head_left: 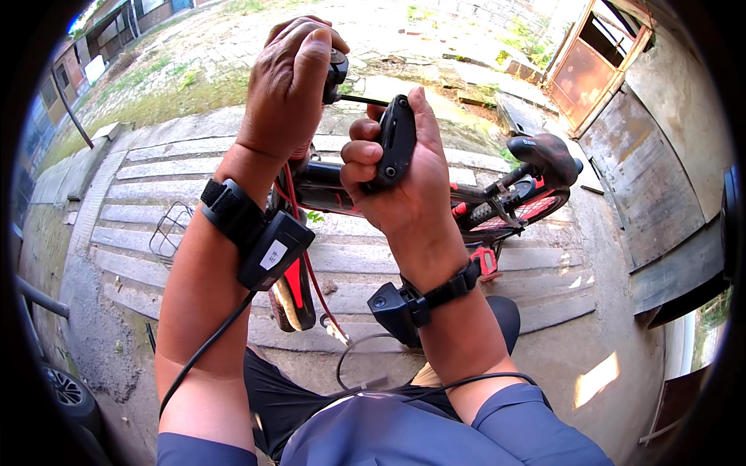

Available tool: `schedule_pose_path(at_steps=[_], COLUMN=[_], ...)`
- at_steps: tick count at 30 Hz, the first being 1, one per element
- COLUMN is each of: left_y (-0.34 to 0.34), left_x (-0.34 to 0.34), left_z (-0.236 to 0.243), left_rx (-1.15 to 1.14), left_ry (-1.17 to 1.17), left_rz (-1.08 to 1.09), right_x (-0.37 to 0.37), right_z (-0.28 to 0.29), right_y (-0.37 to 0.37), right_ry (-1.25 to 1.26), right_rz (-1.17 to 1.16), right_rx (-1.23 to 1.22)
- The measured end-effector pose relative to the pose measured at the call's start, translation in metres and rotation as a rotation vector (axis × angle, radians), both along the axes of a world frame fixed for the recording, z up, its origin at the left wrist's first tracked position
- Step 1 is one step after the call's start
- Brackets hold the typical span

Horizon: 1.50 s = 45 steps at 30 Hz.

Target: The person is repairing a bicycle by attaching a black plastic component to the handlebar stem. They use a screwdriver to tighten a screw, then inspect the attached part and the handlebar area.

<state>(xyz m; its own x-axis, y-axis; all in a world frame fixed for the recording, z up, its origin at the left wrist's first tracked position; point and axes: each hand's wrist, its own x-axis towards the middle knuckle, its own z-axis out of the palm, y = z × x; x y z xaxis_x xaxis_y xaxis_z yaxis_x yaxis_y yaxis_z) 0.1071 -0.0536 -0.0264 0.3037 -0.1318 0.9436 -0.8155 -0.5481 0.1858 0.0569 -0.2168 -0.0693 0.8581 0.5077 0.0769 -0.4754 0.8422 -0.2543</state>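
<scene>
My left hand [291, 81] is raised at the upper middle, fingers wrapped over a black bicycle part [336, 76] that looks like a handlebar fitting; the palm hides most of it. In my right hand [404, 175], just to its right, lies a black folding multi-tool [394, 144], fingers closed round its body. One thin hex key [364, 99] is folded out and points left, its tip at the black part; whether it sits in a bolt I cannot tell. Below both hands is a black and red bicycle [334, 182], its saddle [544, 159] to the right.
A red cable [315, 276] hangs in front of the front wheel [294, 299]. Black box-shaped devices [276, 250] are strapped to both wrists, with dark cords trailing. A wire basket [171, 231] stands on the slatted concrete [155, 190]. A rusty door [587, 85] and wall are at right.
</scene>
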Motion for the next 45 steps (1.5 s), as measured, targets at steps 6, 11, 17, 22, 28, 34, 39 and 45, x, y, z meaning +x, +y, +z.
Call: schedule_pose_path(at_steps=[6, 11, 17, 22, 28, 34, 39, 45], left_y=[-0.003, 0.000, -0.001, -0.003, -0.004, -0.004, -0.005, -0.001], left_x=[0.000, 0.002, 0.002, 0.002, -0.001, 0.000, 0.001, -0.002], left_z=[-0.001, -0.001, -0.002, -0.001, -0.001, -0.002, 0.000, -0.001], left_rx=[-0.011, 0.008, 0.007, 0.003, -0.058, -0.064, -0.042, -0.032], left_ry=[0.002, -0.010, -0.016, -0.028, -0.007, -0.013, -0.022, -0.007], left_rz=[0.000, 0.015, 0.016, 0.011, -0.033, -0.047, -0.046, -0.034], right_x=[0.016, 0.017, 0.021, 0.022, 0.019, 0.042, 0.057, 0.077], right_z=[0.006, 0.018, 0.019, 0.016, 0.007, 0.008, 0.005, 0.001], right_y=[-0.018, -0.016, -0.022, -0.024, -0.036, -0.049, -0.038, -0.026], right_ry=[-0.083, -0.075, -0.111, -0.188, -0.604, -0.787, -1.174, -1.562], right_rz=[0.045, -0.046, -0.003, 0.005, 0.087, 0.164, -0.304, -1.133], right_rx=[-0.190, -0.511, -0.518, -0.500, -0.692, -0.866, -1.110, -1.381])
